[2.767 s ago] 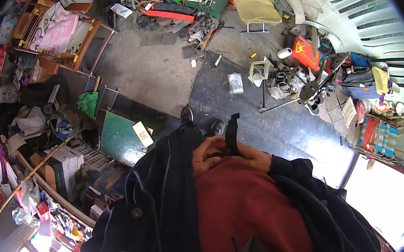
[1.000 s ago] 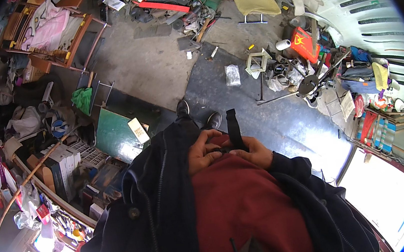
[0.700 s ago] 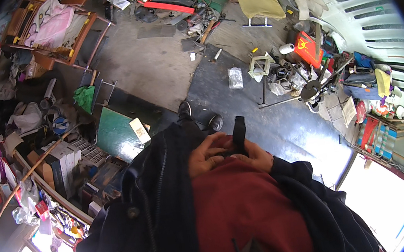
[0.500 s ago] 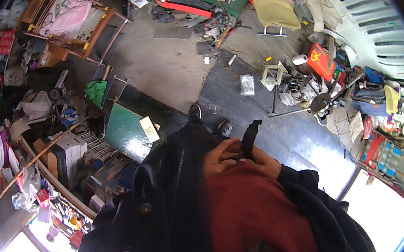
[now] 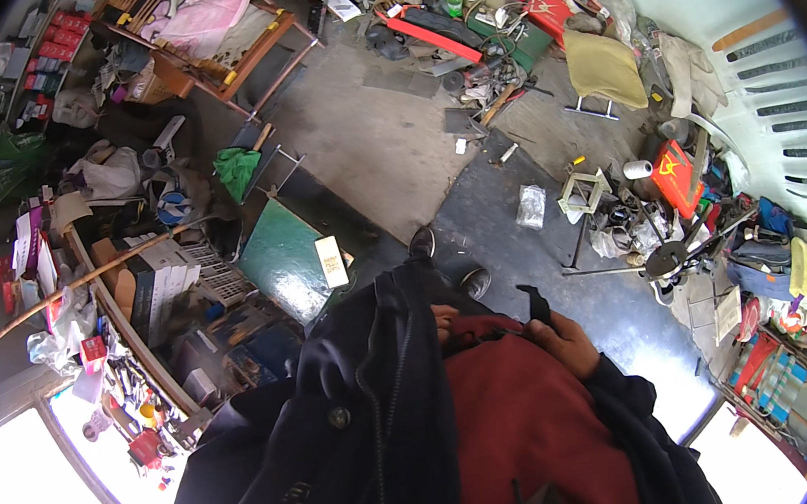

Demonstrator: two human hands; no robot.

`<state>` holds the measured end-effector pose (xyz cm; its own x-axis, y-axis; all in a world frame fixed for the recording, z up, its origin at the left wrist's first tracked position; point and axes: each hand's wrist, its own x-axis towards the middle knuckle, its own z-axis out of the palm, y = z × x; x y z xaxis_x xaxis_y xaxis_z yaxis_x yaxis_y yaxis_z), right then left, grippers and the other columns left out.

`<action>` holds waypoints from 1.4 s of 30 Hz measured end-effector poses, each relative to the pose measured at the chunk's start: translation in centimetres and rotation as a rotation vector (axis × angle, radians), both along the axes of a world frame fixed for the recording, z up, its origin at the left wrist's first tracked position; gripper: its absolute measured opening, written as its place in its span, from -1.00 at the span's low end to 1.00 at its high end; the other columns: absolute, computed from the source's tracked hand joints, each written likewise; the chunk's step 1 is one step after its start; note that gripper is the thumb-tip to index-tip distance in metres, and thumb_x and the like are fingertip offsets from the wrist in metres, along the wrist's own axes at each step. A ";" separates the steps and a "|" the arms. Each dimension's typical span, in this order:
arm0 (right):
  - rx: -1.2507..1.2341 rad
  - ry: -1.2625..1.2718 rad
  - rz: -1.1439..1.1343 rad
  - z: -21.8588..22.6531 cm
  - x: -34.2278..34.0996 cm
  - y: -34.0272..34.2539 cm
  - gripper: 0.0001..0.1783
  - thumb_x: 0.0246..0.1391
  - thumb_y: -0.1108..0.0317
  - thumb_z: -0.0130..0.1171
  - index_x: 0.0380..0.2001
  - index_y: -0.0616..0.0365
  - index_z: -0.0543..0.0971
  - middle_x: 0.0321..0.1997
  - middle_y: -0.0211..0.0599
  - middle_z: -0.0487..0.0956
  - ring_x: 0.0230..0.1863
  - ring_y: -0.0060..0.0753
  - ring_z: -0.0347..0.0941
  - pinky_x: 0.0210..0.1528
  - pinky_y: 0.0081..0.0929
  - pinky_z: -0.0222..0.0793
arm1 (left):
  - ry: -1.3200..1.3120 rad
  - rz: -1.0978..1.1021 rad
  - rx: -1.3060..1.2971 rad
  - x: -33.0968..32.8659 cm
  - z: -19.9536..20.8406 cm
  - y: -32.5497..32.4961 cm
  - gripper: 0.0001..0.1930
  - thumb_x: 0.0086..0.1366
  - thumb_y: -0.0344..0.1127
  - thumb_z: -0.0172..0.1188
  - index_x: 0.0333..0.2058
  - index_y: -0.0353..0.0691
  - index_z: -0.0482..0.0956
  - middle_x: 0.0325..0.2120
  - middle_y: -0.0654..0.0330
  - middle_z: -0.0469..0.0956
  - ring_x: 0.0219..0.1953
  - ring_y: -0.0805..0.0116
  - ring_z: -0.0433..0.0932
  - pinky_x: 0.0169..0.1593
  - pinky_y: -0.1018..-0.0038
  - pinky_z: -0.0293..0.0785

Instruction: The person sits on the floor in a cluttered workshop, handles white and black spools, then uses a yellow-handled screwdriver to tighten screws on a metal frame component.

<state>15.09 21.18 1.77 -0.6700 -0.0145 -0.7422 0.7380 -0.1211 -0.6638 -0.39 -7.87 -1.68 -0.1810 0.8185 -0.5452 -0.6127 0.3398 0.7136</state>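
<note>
head view shows the right hand (image 5: 564, 341) closed around a slim black strap-like object (image 5: 535, 304) standing upright against the red sweater (image 5: 531, 428), while the left hand (image 5: 445, 319), mostly hidden, grip unclear, sits just beside it.

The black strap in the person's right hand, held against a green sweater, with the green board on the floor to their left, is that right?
Not quite. The head view shows the black strap in the right hand held against a red sweater, not a green one. The green board does lie on the floor to their left.
</note>
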 end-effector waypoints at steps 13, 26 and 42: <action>0.029 -0.012 0.095 6.3 8.8 7.5 -0.55 0.33 0.03 0.27 -0.14 0.30 0.69 -0.23 -0.27 0.73 -0.14 -0.44 0.64 0.05 -0.39 0.50 | 0.222 -0.424 -0.818 -1.3 -2.4 -25.2 -0.63 0.49 -0.32 0.20 0.22 -0.20 0.54 -0.01 0.14 0.65 0.07 0.34 0.60 0.11 0.38 0.50; 1.000 0.291 -0.902 3.7 9.7 22.6 -0.48 0.46 -0.11 0.12 -0.37 0.14 0.59 -0.62 -0.55 0.34 -0.61 -0.64 0.23 -0.52 -0.53 0.16 | 0.565 0.100 -0.273 -3.6 4.5 -16.1 -0.86 0.38 -0.30 0.32 -0.16 -0.18 0.72 -0.35 0.29 0.68 -0.33 0.52 0.63 -0.26 0.56 0.52; 0.384 0.281 0.271 5.0 -1.0 -0.4 -0.69 0.37 0.30 0.23 0.05 0.26 0.62 -0.20 -0.18 0.75 -0.23 -0.42 0.69 -0.11 -0.40 0.59 | 0.525 -0.412 -0.380 1.1 -2.0 -14.4 -0.80 0.33 -0.13 0.33 -0.21 -0.10 0.72 -0.36 0.24 0.71 -0.31 0.22 0.68 -0.22 0.22 0.59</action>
